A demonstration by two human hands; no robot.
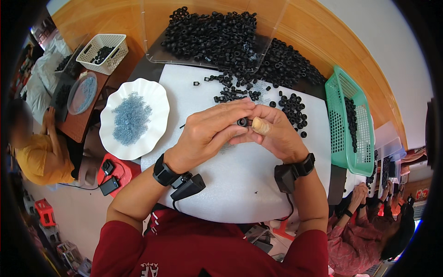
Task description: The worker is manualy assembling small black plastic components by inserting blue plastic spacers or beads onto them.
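Black ring (242, 122) sits above the white surface (240, 198), pinched between the left hand (207, 130) and right hand (279, 134), seemingly to steady so small a part; loose black pieces (291, 106) lie just beyond, presumably for easy reach.

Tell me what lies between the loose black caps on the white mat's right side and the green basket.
In the head view, only a bare strip of white mat lies between the black caps and green basket.
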